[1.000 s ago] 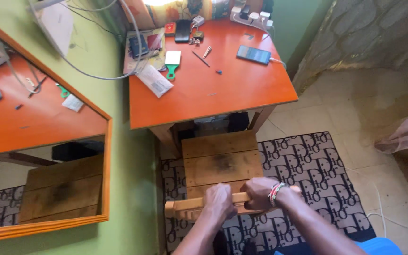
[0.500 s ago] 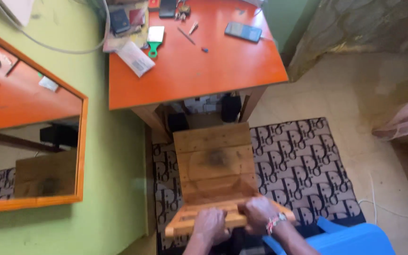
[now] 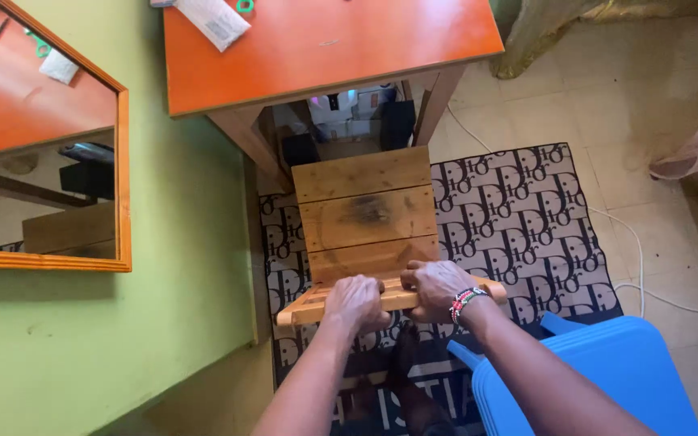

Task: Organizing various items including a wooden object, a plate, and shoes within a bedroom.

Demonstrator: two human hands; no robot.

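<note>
Both hands [image 3: 397,295] grip chair [image 3: 365,218] (white packet [image 3: 213,19] on table [image 3: 341,48])

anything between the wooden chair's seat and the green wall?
Head view: only a strip of the black-and-white patterned rug, then bare floor, between the wooden slatted chair and the green wall.

counter [image 3: 341,48] cut off by top edge, far half gone. white packet [image 3: 213,18] and green ring thing [image 3: 245,5] on it chopped by same edge, can't tell what ring is. stuff under counter [image 3: 341,121] dark, too murky to make out. chair back [image 3: 389,297] mostly covered by both hands, fingers [image 3: 347,284] curl over front so tips out of sight. blue plastic thing [image 3: 607,379] runs off bottom edge. mirror [image 3: 42,161] clipped at left.
</note>
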